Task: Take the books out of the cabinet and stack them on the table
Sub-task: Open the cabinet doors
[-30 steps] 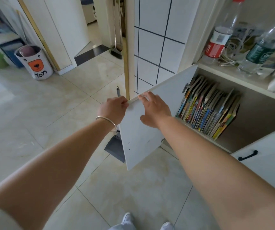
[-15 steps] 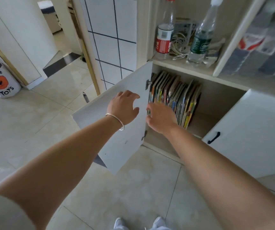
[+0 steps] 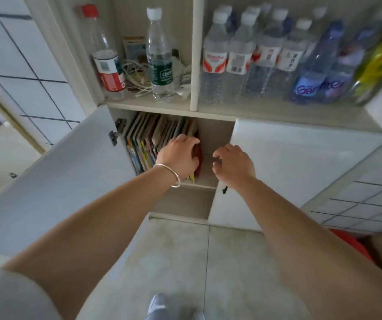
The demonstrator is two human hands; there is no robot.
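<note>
A row of thin colourful books stands upright at the left of the low cabinet compartment, whose left door hangs wide open. My left hand, a silver bangle at its wrist, lies over the right end of the row. Its fingers curl over the tops of the last books and its thumb is against a red cover. My right hand hovers in the empty right part of the compartment with loosely curled fingers, holding nothing. No table is in view.
The right cabinet door is partly open beside my right wrist. On the shelf above stand a red-labelled bottle, a green-labelled bottle, tangled cables and several water bottles. Something red sits on the tiled floor at the right.
Both hands have left the door's edge and moved into the compartment. My left hand now sits on the books; my right hand has shifted right of them. The view has swung toward the cabinet.
</note>
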